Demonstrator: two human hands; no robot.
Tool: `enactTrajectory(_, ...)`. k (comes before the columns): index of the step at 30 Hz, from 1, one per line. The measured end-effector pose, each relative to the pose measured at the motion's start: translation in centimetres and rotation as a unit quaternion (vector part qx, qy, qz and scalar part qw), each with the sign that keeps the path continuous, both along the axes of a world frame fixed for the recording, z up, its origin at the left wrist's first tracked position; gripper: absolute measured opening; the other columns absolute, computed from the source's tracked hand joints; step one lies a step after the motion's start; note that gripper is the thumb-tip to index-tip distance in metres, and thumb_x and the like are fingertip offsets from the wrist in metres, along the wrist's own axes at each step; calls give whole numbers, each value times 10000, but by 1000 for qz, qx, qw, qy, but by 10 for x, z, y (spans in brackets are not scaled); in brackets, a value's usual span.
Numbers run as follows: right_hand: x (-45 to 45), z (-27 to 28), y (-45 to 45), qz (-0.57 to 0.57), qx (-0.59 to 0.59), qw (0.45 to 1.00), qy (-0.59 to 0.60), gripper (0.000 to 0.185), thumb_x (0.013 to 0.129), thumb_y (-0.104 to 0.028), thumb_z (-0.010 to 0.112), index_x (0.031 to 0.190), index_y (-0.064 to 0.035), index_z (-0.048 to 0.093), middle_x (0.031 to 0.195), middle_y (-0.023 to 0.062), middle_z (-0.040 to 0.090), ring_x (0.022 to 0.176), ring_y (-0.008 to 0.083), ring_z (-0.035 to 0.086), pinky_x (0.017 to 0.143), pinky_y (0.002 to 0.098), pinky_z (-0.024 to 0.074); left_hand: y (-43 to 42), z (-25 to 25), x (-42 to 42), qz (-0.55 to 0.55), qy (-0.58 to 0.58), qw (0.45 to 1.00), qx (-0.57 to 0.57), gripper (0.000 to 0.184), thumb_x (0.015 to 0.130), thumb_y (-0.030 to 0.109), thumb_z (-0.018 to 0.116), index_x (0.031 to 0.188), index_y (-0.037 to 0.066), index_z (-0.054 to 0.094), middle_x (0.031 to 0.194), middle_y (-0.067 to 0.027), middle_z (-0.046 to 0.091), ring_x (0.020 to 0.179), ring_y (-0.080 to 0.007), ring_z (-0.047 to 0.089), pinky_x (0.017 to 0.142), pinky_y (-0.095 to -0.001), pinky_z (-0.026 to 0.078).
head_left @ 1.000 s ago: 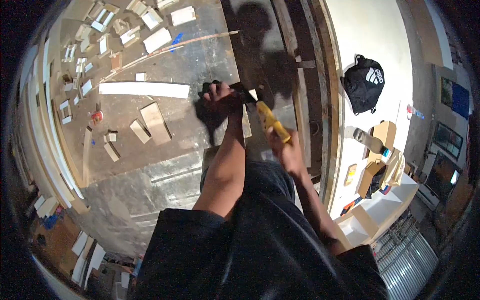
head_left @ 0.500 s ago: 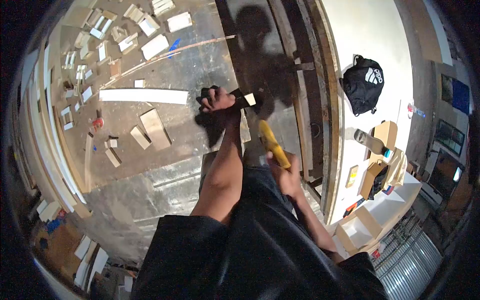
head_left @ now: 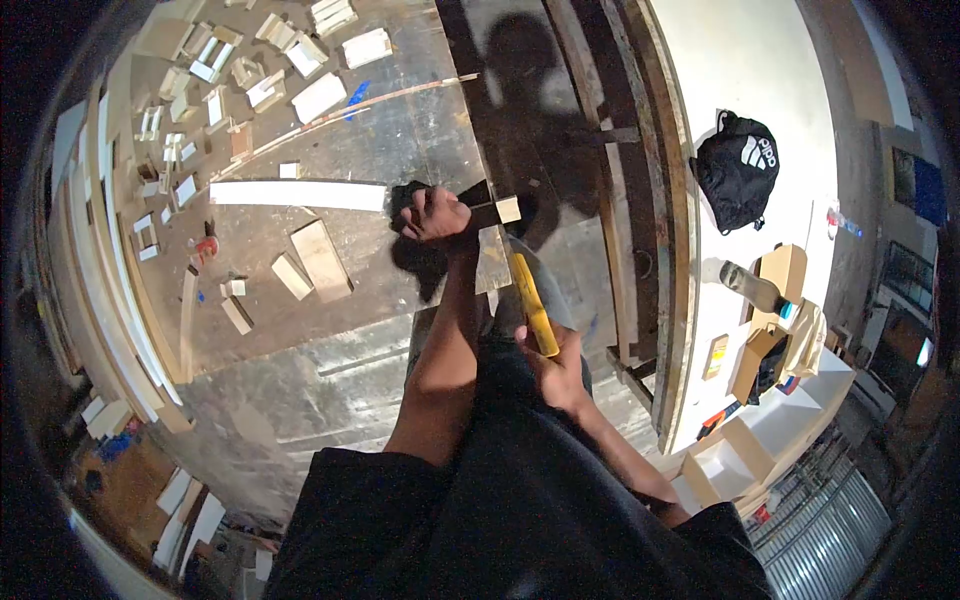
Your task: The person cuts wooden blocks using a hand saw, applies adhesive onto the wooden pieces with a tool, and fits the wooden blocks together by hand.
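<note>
My left hand (head_left: 435, 213) is closed at the worktable's edge, its fingers curled around a piece of wood. Most of this wood lies in shadow; its pale lit end (head_left: 508, 209) sticks out past the edge. In my right hand (head_left: 556, 368), low in front of my body, is a long yellow tool (head_left: 533, 305) pointing up towards the wood's end. The tool's exact kind is unclear, and it appears apart from the wood. A long white strip (head_left: 300, 194) lies left of my left hand.
Small wooden frames and blocks (head_left: 265, 92) are scattered over the worktable (head_left: 400, 130). Two wooden boards (head_left: 320, 260) lie nearer me. On the white surface at right are a black drawstring bag (head_left: 737, 170), a bottle (head_left: 752, 285) and a cardboard box (head_left: 785, 270).
My right hand and the yellow tool have shifted slightly left and down. My left hand keeps its hold at the table edge. The whole view has shifted a little.
</note>
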State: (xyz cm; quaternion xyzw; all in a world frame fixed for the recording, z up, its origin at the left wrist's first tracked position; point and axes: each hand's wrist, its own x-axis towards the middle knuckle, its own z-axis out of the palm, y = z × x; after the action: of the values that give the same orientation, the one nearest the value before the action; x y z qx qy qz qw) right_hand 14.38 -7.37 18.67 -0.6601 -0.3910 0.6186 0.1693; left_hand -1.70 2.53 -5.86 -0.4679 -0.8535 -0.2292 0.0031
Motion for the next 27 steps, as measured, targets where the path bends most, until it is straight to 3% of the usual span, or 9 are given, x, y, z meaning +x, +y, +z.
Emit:
enactTrajectory(1,0,-1,-2,-1,2,1000,1,382,958,-314,659,766,-9,534,625,20,482,608,122,422,561,330,371,4,-7,-1,-17,-29,995,93,154,738,227,680,869,179,612,874,-29,576,846,-331,562,731,-489,436)
enactTrajectory(4,-3,-2,-9,0,37,999,-12,388,955,-322,661,778,0,537,624,43,490,599,143,427,561,344,382,20,-17,22,-43,-167,980,96,190,759,122,636,937,191,631,791,-72,613,787,-347,582,722,-495,453)
enactTrajectory(5,-1,-6,-12,9,36,999,-18,388,956,-325,659,783,2,541,626,48,488,594,145,427,558,347,383,22,-13,22,-56,-73,988,128,258,755,48,616,978,174,642,782,-90,643,777,-351,605,704,-509,470)
enactTrajectory(8,1,-13,-22,5,59,998,-22,392,958,-331,655,790,5,543,626,55,480,591,146,424,555,351,383,21,-6,19,-95,18,988,124,274,779,47,602,1029,153,638,783,-91,634,739,-352,610,668,-485,483)
enactTrajectory(14,4,-24,-35,-75,17,997,-20,367,973,-314,638,813,7,557,623,58,498,602,142,448,564,348,403,24,-11,24,-100,-41,990,91,267,799,78,575,1044,140,661,760,-104,613,687,-332,600,612,-459,475)
enactTrajectory(16,-2,-23,-38,-73,140,987,-28,317,977,-258,630,808,-6,537,641,-36,456,590,91,395,519,300,323,20,2,23,-115,-57,984,122,255,812,82,579,1048,136,658,723,-123,599,654,-334,601,592,-464,473)
enactTrajectory(20,0,-22,-51,-67,169,983,-24,313,964,-250,644,801,-4,539,621,-31,448,564,98,386,502,309,322,15,12,23,-109,-57,987,104,209,861,95,571,1047,132,659,646,-129,599,580,-340,589,545,-435,465)
enactTrajectory(22,5,-15,-54,24,115,990,-77,283,932,-231,677,803,-3,570,684,141,564,566,265,544,555,373,424,22,5,21,-81,-86,978,172,208,880,76,551,1049,130,659,648,-125,613,581,-331,590,535,-431,460)
enactTrajectory(27,1,-27,-72,17,188,981,-39,254,903,-195,702,790,-16,560,645,136,511,538,280,508,540,388,410,26,49,14,-50,-93,983,152,201,897,76,548,1057,117,662,678,-132,633,609,-331,605,558,-444,470)
